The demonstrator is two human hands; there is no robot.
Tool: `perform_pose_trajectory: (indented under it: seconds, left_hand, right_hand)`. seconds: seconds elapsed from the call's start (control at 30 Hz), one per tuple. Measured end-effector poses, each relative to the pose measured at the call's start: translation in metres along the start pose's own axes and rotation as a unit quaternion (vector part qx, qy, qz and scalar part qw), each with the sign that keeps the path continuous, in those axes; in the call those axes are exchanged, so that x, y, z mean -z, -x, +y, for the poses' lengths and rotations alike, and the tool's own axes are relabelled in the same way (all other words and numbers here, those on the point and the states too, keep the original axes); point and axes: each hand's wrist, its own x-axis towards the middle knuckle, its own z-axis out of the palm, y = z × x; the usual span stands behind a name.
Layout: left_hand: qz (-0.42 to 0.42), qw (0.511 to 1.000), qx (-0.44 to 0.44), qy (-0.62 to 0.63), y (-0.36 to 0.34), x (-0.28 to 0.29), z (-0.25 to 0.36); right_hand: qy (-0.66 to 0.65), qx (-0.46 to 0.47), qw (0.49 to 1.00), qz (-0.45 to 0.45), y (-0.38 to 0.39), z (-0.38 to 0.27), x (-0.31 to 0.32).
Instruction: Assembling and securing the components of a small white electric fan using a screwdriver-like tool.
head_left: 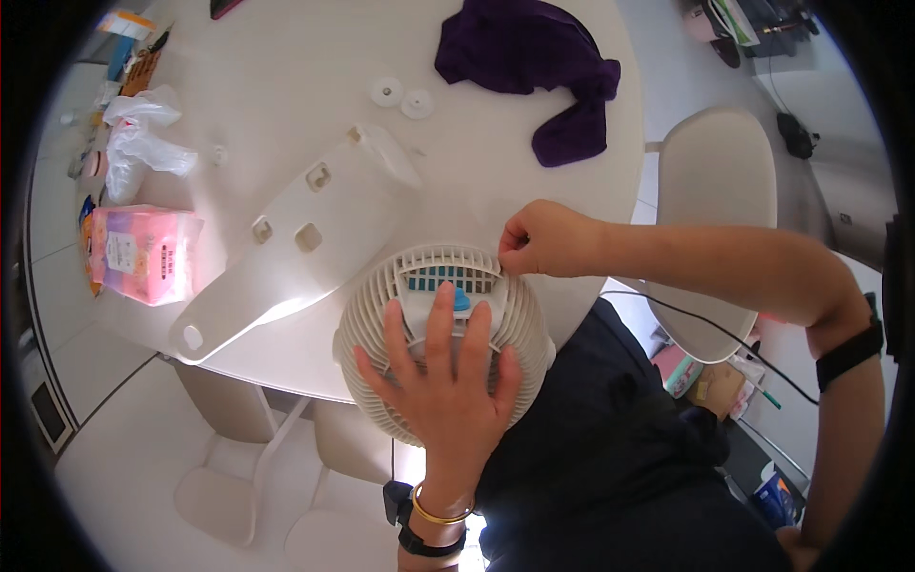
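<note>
left hand (448, 393) is spread flat on a round white fan (526, 319) at the table (477, 191) edge, slatted window (419, 278) facing the far side. right hand (555, 238) is curled by the rim, can't tell if gripping. long white stand (284, 272) lies diagonally alongside.

Under the left hand (438, 381), the housing (529, 334) is creamy off-white with a ribbed pattern; a sky-blue knob (462, 300) shows between the fingers, teal-blue behind the grid (482, 283) just ahead. A gold bangle (443, 518) circles that wrist. Left of the grip, the panel (367, 195) is plain white, the pack (143, 253) pink; beyond the right hand (551, 238), the cloth (529, 48) is deep purple.
</note>
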Motion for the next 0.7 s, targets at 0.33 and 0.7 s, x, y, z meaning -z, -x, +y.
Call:
perform_pose_trajectory:
  seconds: [0.33,0.7]
  left_hand:
    - [0.019,0.999,0.007,0.04,0.002,0.002,-0.005]
    - [0.058,0.996,0.043,0.047,0.014,0.007,0.007]
  right_hand:
    - [-0.358,-0.027,0.932,0.041,-0.003,0.036,0.003]
    - [-0.124,0.126,0.95,0.258,0.007,0.068,0.01]
